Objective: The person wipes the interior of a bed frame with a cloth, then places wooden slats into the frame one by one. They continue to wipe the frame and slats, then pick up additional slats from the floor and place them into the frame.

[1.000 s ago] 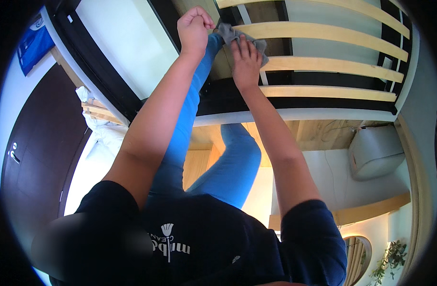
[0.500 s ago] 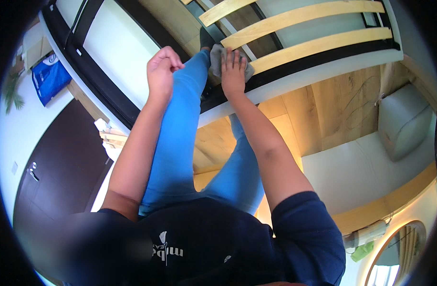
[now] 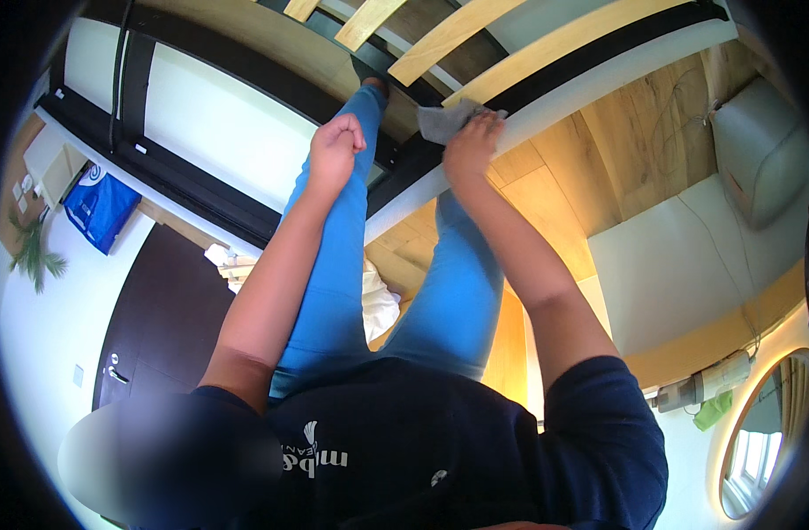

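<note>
My right hand [image 3: 469, 148] presses a grey cloth [image 3: 444, 122] onto the white side rail [image 3: 590, 78] of a slatted bed frame. Pale wooden slats [image 3: 440, 40] and a black inner rail run behind the cloth. My left hand [image 3: 334, 148] is closed in a fist and rests on my left leg in blue trousers [image 3: 338, 256], holding nothing. My left foot reaches up into the bed frame between the slats.
Wooden floor [image 3: 599, 168] lies beside the bed. A grey padded box [image 3: 758, 146] stands at the right. A dark door [image 3: 166, 318] and a blue bag [image 3: 100, 208] are at the left. A white bundle [image 3: 380, 305] lies between my legs. A round mirror [image 3: 762, 437] sits at the lower right.
My left hand has drawn back from the bed frame onto my leg. My right hand has slid the cloth from the slats onto the white side rail. The view has swung.
</note>
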Available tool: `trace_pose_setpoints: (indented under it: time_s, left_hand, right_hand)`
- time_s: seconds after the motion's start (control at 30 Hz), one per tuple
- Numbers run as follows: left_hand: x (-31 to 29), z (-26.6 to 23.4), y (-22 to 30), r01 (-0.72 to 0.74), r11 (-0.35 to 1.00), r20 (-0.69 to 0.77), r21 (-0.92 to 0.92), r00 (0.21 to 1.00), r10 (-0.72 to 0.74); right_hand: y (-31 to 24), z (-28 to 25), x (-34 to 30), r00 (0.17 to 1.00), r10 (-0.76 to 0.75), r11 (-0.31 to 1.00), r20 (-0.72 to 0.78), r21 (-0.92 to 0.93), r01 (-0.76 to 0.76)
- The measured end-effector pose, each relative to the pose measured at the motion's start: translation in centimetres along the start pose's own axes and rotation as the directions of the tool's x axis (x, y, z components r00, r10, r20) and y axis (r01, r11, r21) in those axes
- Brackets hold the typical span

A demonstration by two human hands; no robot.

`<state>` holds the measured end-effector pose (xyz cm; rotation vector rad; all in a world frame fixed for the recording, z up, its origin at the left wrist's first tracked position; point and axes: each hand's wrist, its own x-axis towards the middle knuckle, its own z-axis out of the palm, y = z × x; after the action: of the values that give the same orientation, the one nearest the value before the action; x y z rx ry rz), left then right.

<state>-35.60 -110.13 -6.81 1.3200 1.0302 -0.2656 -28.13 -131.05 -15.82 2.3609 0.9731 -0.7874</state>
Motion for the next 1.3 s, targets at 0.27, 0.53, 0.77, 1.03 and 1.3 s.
trace_pose_setpoints:
  time_s: [0.27,0.53,0.77,1.03,1.3]
  left_hand:
    - [0.8,-0.5,-0.6,0.008,0.993,0.042,0.117,0.999,-0.013]
    - [1.6,-0.8,-0.9,0.042,0.991,0.065,0.128,0.997,-0.05]
    - [0.5,-3.2,-0.3,-0.052,0.971,0.059,0.234,0.998,0.039]
    - [-3.6,-12.0,11.6,-0.078,0.923,0.134,0.378,0.991,0.028]
    - [-12.5,-23.1,8.2,0.149,0.89,-0.349,0.431,0.937,0.012]
  right_hand:
    - [-12.1,-3.3,-1.1,0.869,-0.402,0.798,0.288,0.576,0.179]
    - [-2.7,0.9,2.2,0.913,-0.261,0.82,-0.314,0.427,0.381]
    - [0.0,-7.8,-1.1,0.999,-0.026,0.604,0.023,0.797,-0.003]
    - [12.7,-16.8,-12.1,0.908,0.383,0.562,-0.171,0.823,-0.082]
    - [25.4,-18.3,-24.5,0.84,0.54,0.71,-0.048,0.562,-0.424]
